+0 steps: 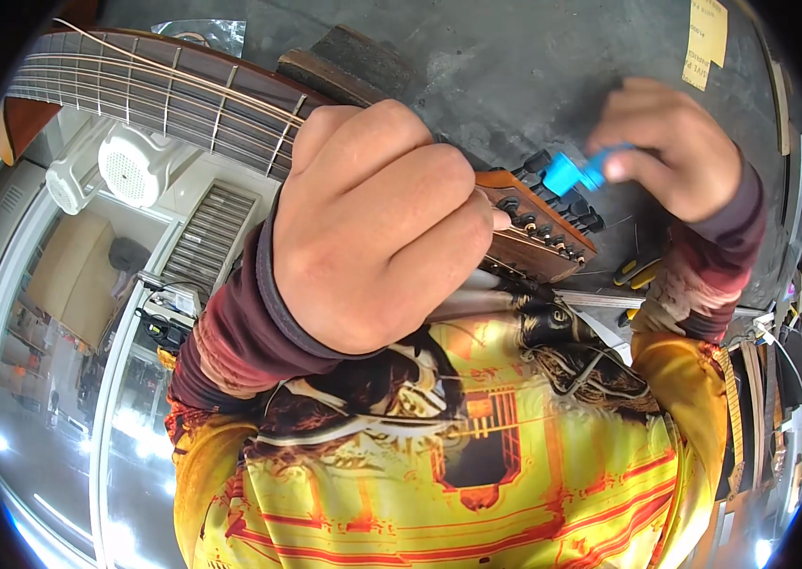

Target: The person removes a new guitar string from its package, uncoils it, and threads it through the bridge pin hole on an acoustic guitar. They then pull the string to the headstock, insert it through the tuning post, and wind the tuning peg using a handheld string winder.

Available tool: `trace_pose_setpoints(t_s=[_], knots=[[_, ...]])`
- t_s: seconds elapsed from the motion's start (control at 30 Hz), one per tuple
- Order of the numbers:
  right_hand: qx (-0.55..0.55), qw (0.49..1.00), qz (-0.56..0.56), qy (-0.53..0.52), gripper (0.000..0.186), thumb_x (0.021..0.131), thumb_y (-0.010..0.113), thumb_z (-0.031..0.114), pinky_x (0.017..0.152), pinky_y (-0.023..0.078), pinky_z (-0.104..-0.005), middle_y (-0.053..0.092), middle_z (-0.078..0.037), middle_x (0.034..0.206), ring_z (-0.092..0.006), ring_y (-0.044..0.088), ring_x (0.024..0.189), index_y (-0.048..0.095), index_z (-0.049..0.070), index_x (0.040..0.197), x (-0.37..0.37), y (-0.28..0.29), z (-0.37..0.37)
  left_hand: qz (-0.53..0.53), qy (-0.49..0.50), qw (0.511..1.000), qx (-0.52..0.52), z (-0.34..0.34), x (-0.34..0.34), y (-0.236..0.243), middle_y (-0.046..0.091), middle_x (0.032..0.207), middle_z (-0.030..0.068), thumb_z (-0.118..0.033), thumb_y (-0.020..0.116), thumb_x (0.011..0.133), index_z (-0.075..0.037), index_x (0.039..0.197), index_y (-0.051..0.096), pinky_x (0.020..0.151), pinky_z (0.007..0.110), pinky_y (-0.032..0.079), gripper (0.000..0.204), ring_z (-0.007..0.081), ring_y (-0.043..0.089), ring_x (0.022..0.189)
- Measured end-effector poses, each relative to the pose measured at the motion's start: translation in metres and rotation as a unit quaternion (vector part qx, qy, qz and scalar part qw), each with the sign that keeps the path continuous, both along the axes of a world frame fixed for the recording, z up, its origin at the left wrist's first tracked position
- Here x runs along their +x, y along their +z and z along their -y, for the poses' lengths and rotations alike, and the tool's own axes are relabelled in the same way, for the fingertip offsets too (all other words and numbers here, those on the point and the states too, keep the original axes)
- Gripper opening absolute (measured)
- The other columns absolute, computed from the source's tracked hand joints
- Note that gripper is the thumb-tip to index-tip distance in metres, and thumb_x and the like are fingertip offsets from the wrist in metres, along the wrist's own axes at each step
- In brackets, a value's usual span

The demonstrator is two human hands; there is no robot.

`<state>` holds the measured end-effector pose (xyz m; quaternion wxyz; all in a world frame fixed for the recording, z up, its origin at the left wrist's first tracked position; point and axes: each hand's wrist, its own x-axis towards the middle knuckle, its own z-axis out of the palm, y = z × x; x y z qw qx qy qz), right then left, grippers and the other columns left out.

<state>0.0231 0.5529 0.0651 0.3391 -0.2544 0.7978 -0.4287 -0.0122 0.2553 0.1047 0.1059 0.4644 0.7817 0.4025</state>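
An acoustic guitar lies across the dark bench, its strung fretboard (187,100) running from the upper left to a wooden headstock (538,237) with black tuning pegs. My left hand (382,223) is closed over the neck at the nut end, fingers curled under. One string rises above the others toward this hand, but what the fingers hold is hidden. My right hand (671,142), slightly blurred, grips a blue string winder (567,175). The winder's head sits at the pegs on the far side of the headstock.
Behind the neck are a dark wooden block (325,76) and a clear plastic bag (202,36). Yellow paper labels (704,43) lie at the far right of the bench (505,57). Yellow-handled pliers (645,275) rest near my right forearm. White stools (130,166) stand at left.
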Motion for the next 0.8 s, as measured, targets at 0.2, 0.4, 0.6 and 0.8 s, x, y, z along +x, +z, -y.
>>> trace_pose_setpoints(t_s=[0.2, 0.4, 0.6, 0.8], knots=[[-0.139, 0.984, -0.098, -0.047, 0.013, 0.080, 0.072, 0.013, 0.068, 0.044, -0.0427, 0.066, -0.012, 0.084, -0.0340, 0.058, 0.071, 0.070, 0.003, 0.089, -0.013, 0.019, 0.016, 0.004, 0.009, 1.000, -0.019, 0.002, 0.001, 0.002, 0.056, 0.073, 0.0024, -0.012, 0.085, 0.051, -0.003, 0.077, 0.068, 0.062, 0.031, 0.039, 0.033, 0.0212, 0.052, 0.068], [0.021, 0.991, -0.107, -0.077, 0.015, 0.080, 0.072, 0.017, 0.071, 0.046, -0.0408, 0.063, -0.010, 0.082, -0.0330, 0.058, 0.081, 0.071, 0.004, 0.088, -0.006, -0.003, 0.021, -0.008, -0.006, 1.000, -0.001, 0.000, -0.003, -0.001, 0.055, 0.072, 0.0021, -0.013, 0.085, 0.052, -0.003, 0.078, 0.069, 0.061, 0.031, 0.038, 0.032, 0.0207, 0.052, 0.068], [-0.060, 0.997, -0.034, -0.019, 0.014, 0.080, 0.072, 0.014, 0.072, 0.045, -0.0419, 0.064, -0.010, 0.083, -0.0327, 0.058, 0.080, 0.070, 0.003, 0.088, -0.010, 0.011, 0.003, -0.009, -0.005, 1.000, -0.013, 0.001, -0.002, 0.003, 0.055, 0.072, 0.0024, -0.012, 0.085, 0.052, -0.003, 0.077, 0.069, 0.061, 0.032, 0.039, 0.031, 0.0214, 0.052, 0.068], [-0.073, 0.981, -0.152, -0.097, 0.022, 0.083, 0.071, 0.020, 0.067, 0.041, -0.0404, 0.065, -0.013, 0.087, -0.0286, 0.056, 0.076, 0.068, 0.000, 0.090, -0.011, 0.009, 0.027, 0.002, 0.002, 0.999, -0.032, 0.001, -0.004, 0.002, 0.055, 0.073, 0.0032, -0.010, 0.085, 0.052, -0.003, 0.077, 0.069, 0.061, 0.032, 0.039, 0.031, 0.0217, 0.052, 0.068]])
